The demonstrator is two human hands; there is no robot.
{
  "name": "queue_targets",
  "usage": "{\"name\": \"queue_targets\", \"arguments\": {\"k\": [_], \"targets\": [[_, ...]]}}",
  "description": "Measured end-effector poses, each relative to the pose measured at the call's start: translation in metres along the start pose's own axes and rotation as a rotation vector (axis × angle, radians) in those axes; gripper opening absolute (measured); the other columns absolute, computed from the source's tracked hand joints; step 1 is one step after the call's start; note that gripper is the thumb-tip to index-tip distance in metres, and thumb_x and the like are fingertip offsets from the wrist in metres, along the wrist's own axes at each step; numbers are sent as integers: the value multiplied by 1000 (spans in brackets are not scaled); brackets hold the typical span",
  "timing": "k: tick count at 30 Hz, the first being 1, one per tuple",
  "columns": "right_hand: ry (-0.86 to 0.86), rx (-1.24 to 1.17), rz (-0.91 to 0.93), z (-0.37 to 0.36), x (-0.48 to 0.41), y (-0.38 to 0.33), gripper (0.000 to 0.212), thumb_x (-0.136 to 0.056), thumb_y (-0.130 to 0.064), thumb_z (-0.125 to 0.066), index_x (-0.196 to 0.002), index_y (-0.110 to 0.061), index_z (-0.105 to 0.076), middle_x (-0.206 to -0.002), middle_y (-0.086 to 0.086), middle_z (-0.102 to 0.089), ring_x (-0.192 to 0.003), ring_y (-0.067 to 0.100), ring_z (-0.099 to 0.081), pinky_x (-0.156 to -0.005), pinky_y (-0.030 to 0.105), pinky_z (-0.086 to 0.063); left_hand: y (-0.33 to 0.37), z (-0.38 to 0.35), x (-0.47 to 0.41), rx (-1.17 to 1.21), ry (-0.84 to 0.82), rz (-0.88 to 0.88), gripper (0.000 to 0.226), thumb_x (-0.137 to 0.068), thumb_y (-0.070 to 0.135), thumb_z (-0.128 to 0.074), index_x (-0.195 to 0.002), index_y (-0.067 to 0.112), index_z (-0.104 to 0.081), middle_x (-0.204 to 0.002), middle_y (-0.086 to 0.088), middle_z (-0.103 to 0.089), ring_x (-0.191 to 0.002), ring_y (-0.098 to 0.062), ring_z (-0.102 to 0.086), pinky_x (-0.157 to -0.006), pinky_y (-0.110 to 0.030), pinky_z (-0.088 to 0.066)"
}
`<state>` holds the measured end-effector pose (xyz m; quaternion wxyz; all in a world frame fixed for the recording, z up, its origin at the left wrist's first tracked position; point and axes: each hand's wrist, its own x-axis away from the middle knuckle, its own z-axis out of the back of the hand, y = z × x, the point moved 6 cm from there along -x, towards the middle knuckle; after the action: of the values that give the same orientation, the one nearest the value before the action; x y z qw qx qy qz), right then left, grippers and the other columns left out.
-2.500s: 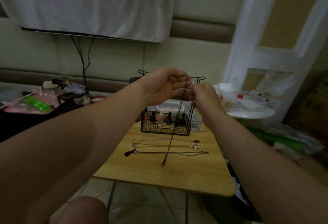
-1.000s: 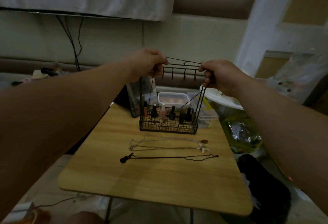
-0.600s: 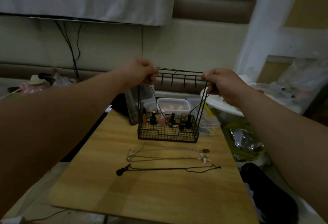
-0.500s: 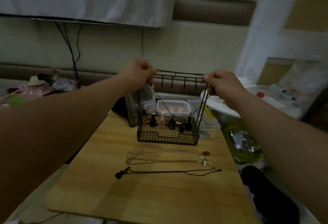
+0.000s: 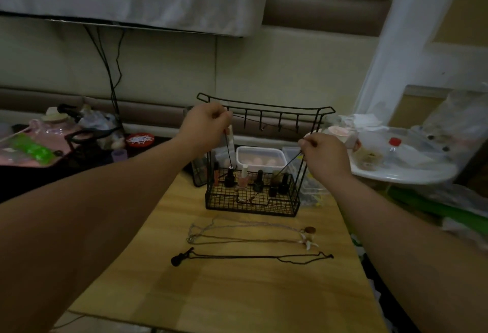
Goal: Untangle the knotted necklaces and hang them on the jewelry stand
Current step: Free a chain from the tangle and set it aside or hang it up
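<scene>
Your left hand [image 5: 207, 126] is raised at the left end of the black wire jewelry stand [image 5: 264, 108], and your right hand [image 5: 324, 155] sits lower by its right post. The fingers [image 5: 307, 143] of both hands are curled, pinching a black cord necklace [image 5: 228, 150] that sags into the stand's basket. Bottle labels there are too small to read. Other necklaces [image 5: 250, 256] lie on the worktop [image 5: 237, 293].
</scene>
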<state>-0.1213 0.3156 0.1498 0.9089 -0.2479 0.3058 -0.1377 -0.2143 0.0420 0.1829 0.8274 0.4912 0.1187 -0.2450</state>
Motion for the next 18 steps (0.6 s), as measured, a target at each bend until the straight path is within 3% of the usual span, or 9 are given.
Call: {"name": "queue_targets", "arguments": {"k": [3,6,10,15,18], "targets": [[42,-57,-10,7,-4,-1,22,-103,-32,-57,-98,-20,-75,-83,-3,-68,-79,17,-61,-62,27,-38,1,7,-7,52,-6,8,22,-105,34,-58,-87,24,-66,-77,0,-64,-66,-13,-60,-62,-31,-50],[67,-134,-19,13,-11,-4,22,-102,-34,-57,-94,-22,-74,-86,-1,-73,-81,20,-69,-73,31,-51,0,10,-10,-68,-10,-4,23,-106,36,-57,-91,21,-67,-77,0,-65,-69,-15,-62,-61,-30,-49],[123,-85,0,23,-14,-18,26,-103,-30,-56,-103,-17,-79,-85,4,-74,-80,23,-69,-70,29,-49,-5,9,-3,-235,20,-41,24,-107,35,-55,-84,30,-61,-71,5,-60,-62,-8,-56,-54,-24,-36],[163,57,32,22,-14,-25,28,-104,-28,-53,-110,-16,-78,-97,8,-74,-80,17,-54,-69,28,-35,-14,7,0,-297,68,-47,21,-108,38,-52,-93,27,-62,-78,4,-62,-65,-9,-58,-55,-26,-38],[172,51,31,18,-11,-23,27,-104,-29,-54,-109,-16,-78,-100,7,-75,-87,23,-62,-71,29,-36,-17,6,0,-338,99,-79,19,-108,40,-50,-98,28,-62,-81,8,-60,-68,-5,-56,-56,-25,-39]]}}
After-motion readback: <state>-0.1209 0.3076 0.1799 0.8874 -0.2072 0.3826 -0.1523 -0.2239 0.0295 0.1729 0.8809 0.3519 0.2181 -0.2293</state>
